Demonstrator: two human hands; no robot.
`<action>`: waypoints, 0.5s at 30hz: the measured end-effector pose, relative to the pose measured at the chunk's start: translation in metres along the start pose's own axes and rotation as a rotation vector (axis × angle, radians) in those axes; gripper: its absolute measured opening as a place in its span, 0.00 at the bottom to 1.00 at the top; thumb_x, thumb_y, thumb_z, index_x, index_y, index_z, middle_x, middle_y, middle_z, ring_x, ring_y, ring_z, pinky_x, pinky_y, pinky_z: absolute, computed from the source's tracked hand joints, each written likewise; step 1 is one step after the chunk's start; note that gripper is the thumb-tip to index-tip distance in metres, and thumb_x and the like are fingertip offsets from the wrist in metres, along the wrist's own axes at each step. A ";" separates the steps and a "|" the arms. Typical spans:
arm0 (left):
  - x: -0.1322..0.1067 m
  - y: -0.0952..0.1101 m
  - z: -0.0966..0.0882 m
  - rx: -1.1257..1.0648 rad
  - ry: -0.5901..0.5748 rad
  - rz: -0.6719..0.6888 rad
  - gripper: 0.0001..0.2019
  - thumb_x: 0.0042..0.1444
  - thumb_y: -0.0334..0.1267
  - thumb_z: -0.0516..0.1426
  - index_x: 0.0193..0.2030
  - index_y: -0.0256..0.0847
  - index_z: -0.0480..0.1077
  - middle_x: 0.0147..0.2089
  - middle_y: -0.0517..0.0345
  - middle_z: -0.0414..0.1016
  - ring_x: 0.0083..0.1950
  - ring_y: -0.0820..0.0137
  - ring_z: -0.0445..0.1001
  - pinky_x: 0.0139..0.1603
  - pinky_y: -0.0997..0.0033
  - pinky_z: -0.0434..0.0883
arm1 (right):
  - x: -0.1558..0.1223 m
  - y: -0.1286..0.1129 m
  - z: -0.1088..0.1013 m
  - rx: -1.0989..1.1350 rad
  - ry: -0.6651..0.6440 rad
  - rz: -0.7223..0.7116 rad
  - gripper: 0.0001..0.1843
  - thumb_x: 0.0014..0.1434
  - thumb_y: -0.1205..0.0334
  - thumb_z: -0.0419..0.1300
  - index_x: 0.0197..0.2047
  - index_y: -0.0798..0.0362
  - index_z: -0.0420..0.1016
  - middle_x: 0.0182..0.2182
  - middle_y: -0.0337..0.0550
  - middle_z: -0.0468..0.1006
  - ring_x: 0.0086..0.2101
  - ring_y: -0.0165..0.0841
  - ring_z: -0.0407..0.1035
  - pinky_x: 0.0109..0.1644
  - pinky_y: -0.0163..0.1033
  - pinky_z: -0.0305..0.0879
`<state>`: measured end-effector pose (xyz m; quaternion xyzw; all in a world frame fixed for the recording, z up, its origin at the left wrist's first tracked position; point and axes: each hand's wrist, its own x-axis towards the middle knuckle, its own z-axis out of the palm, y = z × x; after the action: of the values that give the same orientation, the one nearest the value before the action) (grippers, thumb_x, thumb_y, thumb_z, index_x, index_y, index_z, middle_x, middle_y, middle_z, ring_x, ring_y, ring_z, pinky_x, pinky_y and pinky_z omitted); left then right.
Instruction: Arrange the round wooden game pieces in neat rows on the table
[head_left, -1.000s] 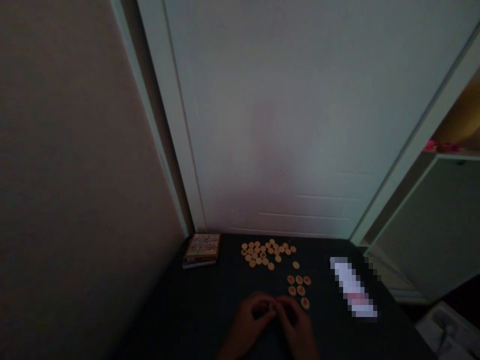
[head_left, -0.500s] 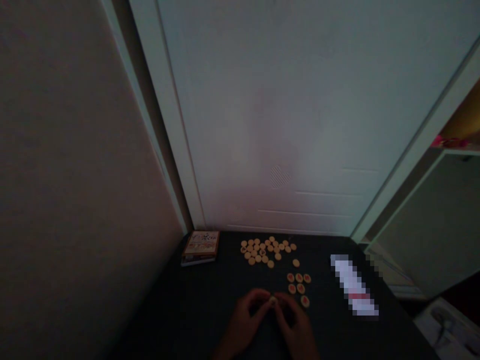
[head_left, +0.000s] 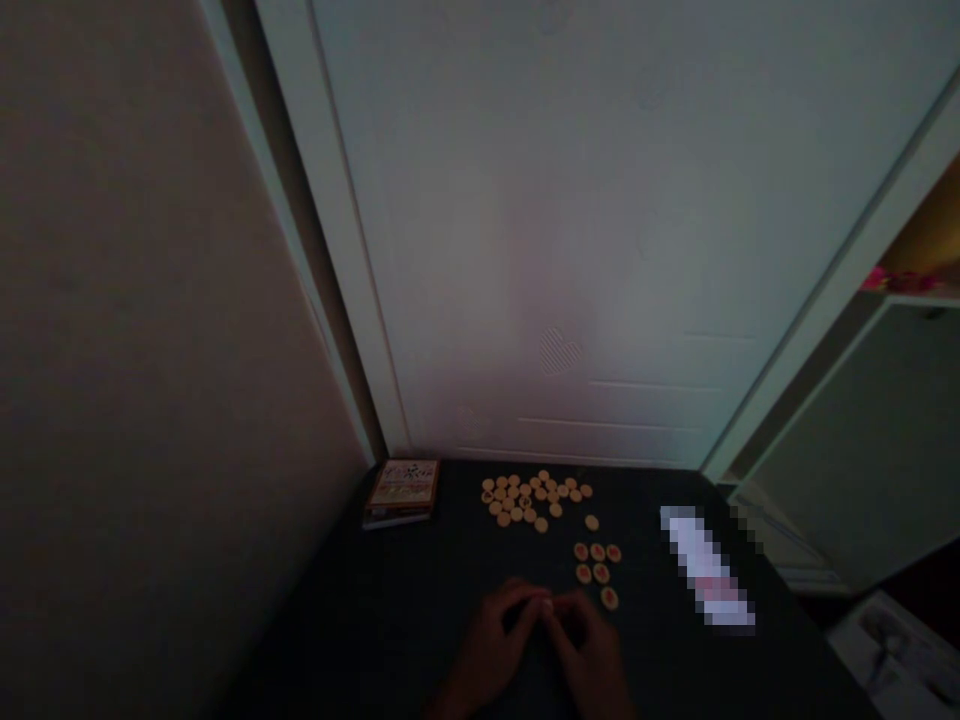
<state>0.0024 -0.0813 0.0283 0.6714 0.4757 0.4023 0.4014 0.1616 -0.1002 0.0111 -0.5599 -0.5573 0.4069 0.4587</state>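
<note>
My left hand and my right hand meet low in the middle of the view, above the dark table. Both are closed, thumbs and fingers pinched together at the tips around a small round Chinese chess piece, now mostly hidden by the fingertips. Just beyond my right hand lie several pale wooden Chinese chess pieces with red marks, arranged in short rows. One blank-faced Chinese chess piece lies apart behind them. Farther back spreads a loose cluster of Chinese chess pieces, mostly blank side up, a couple showing dark marks.
A small printed box sits at the table's back left corner. On the right lies a long whitish item, blurred by pixelation. A white panel rises behind the table, and a wall stands close on the left.
My fingertips have closed further over the Chinese chess piece, which showed between them before. The pieces on the table lie as they did.
</note>
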 end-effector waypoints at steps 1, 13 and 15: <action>-0.001 -0.001 0.001 0.013 0.012 -0.002 0.11 0.65 0.44 0.56 0.49 0.49 0.79 0.50 0.56 0.82 0.52 0.63 0.77 0.58 0.65 0.69 | 0.000 0.001 -0.001 0.013 0.008 0.007 0.22 0.60 0.39 0.59 0.36 0.51 0.78 0.31 0.46 0.85 0.34 0.40 0.79 0.42 0.38 0.73; 0.001 0.007 -0.002 -0.059 -0.036 -0.055 0.12 0.63 0.45 0.58 0.49 0.46 0.77 0.46 0.56 0.83 0.48 0.64 0.79 0.52 0.67 0.73 | 0.002 0.002 -0.003 0.141 -0.011 0.018 0.20 0.62 0.42 0.58 0.41 0.51 0.76 0.40 0.50 0.85 0.40 0.42 0.80 0.45 0.41 0.74; 0.001 0.007 -0.003 -0.067 -0.030 -0.051 0.12 0.63 0.45 0.58 0.49 0.47 0.78 0.47 0.56 0.83 0.49 0.64 0.79 0.54 0.66 0.73 | 0.002 -0.001 -0.003 0.147 -0.015 0.005 0.19 0.62 0.43 0.59 0.42 0.51 0.75 0.41 0.50 0.84 0.41 0.42 0.80 0.46 0.42 0.74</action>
<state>0.0023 -0.0815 0.0357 0.6513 0.4728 0.3975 0.4407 0.1645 -0.0984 0.0127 -0.5230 -0.5279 0.4523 0.4931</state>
